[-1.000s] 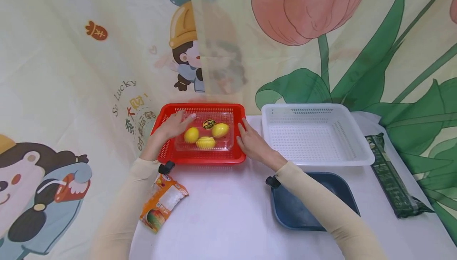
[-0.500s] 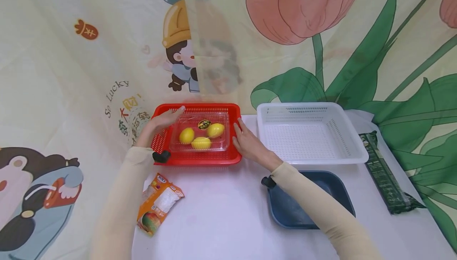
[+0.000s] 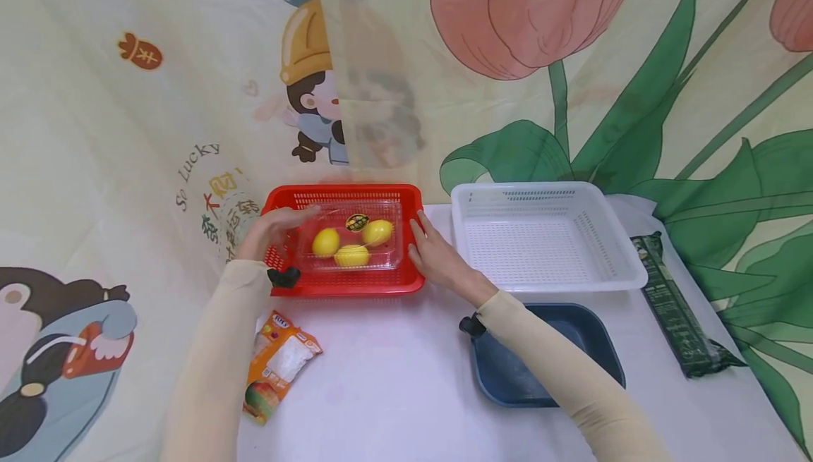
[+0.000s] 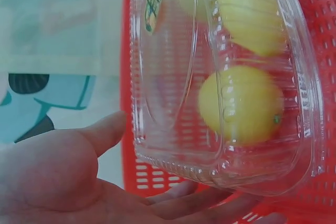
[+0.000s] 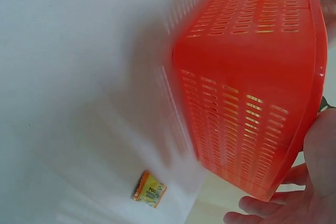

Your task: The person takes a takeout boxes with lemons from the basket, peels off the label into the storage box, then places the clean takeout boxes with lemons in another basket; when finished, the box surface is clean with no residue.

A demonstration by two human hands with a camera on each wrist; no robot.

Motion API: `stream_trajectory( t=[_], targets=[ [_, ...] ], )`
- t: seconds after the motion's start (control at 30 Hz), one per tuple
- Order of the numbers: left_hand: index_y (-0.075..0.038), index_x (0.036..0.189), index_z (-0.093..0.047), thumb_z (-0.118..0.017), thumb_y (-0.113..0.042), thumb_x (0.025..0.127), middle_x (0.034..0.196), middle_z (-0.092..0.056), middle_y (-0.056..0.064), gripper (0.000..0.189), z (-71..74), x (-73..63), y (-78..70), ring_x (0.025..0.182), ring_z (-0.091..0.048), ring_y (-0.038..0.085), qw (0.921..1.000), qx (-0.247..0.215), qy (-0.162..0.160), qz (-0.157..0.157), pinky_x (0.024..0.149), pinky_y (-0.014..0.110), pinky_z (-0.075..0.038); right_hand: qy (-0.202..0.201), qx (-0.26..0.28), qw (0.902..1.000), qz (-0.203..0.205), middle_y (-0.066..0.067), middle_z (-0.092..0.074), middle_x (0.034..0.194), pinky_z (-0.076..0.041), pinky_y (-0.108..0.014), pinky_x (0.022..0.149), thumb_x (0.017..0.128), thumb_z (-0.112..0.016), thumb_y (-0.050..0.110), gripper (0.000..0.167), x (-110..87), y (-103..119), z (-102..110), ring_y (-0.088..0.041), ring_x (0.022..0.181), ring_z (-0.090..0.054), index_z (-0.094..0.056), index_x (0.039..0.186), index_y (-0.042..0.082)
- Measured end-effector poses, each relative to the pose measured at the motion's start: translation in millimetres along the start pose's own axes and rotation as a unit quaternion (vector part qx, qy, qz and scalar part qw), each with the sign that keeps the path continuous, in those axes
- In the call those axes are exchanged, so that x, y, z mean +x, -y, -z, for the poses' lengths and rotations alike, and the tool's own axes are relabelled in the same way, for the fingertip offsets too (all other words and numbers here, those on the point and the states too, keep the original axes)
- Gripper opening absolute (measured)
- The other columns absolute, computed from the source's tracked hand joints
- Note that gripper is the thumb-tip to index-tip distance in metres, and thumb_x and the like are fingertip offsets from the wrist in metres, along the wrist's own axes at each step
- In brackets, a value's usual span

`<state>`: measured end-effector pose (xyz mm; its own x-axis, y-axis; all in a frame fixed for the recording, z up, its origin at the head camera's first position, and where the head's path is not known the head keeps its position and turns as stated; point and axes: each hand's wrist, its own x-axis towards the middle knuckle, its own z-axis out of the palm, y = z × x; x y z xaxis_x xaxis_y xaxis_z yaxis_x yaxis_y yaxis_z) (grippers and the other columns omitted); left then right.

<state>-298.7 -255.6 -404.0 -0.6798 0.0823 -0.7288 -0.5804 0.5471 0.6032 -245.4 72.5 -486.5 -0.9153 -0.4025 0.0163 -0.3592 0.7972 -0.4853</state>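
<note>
Left fingers (image 4: 193,203) lie beside one end of the clear lemon box (image 4: 176,85).

The right sleeve (image 3: 552,365) covers part of the blue tray (image 3: 511,374), print on the green packet (image 3: 677,310) is too small to read, and the left hand (image 4: 79,177) (its fingers (image 4: 194,203) partly hidden by the plastic box (image 4: 173,103)) and right hand (image 5: 315,179) are each cut off in their wrist views.
</note>
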Motion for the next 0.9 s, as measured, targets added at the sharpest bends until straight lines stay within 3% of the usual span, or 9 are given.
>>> stream_trajectory(
  t=[0.17, 0.37, 0.53, 0.7, 0.9],
  targets=[
    [-0.005, 0.162, -0.011, -0.046, -0.062, 0.1, 0.162, -0.023, 0.029, 0.091, 5.3, 3.7, 2.8, 0.144, -0.032, 0.05, 0.9998, -0.002, 0.009, 0.017, 0.109, 0.062, -0.045, -0.001, -0.001, 1.0, 0.0, -0.014, -0.01, 0.171, -0.042, -0.044, 0.114, 0.104, -0.053, 0.027, 0.067, 0.3, 1, 0, -0.034, 0.152, -0.031, -0.025, 0.159, 0.001],
    [-0.005, 0.16, -0.015, -0.052, -0.062, 0.097, 0.159, -0.029, 0.027, 0.093, 7.4, 6.2, 5.6, 0.142, -0.036, 0.043, 0.9995, 0.009, -0.001, 0.032, 0.108, 0.055, -0.049, 0.004, 0.001, 1.0, -0.001, -0.013, -0.009, 0.171, -0.044, -0.043, 0.112, 0.104, -0.052, 0.027, 0.068, -0.7, 1, 1, -0.034, 0.152, -0.033, -0.023, 0.16, 0.002],
    [-0.006, 0.161, -0.015, -0.055, -0.064, 0.095, 0.159, -0.029, 0.026, 0.097, 6.9, 11.0, 11.7, 0.142, -0.037, 0.042, 0.9993, -0.021, 0.008, 0.029, 0.107, 0.054, -0.049, 0.004, 0.007, 1.0, -0.003, -0.013, -0.008, 0.172, -0.047, -0.042, 0.11, 0.104, -0.052, 0.027, 0.068, -1.5, 1, 1, -0.033, 0.152, -0.032, -0.022, 0.16, 0.002],
    [-0.014, 0.16, -0.019, -0.054, -0.064, 0.095, 0.157, -0.035, 0.016, 0.089, 5.6, 18.5, 15.2, 0.14, -0.042, 0.035, 0.9953, -0.089, 0.037, 0.009, 0.11, 0.052, -0.048, 0.004, 0.012, 0.9999, -0.007, -0.011, -0.006, 0.172, -0.048, -0.041, 0.108, 0.105, -0.051, 0.028, 0.069, -1.8, 1, 1, -0.032, 0.153, -0.03, -0.021, 0.161, 0.004],
    [-0.021, 0.16, -0.018, -0.054, -0.062, 0.097, 0.149, -0.041, 0.003, 0.083, 4.8, 27.5, 14.2, 0.14, -0.04, 0.026, 0.9786, -0.186, 0.088, 0.005, 0.116, 0.054, -0.04, 0.001, 0.017, 0.9998, -0.009, -0.01, -0.006, 0.172, -0.049, -0.041, 0.107, 0.104, -0.054, 0.027, 0.07, -2.1, 1, -1, -0.031, 0.153, -0.03, -0.021, 0.161, 0.005]
  ],
)
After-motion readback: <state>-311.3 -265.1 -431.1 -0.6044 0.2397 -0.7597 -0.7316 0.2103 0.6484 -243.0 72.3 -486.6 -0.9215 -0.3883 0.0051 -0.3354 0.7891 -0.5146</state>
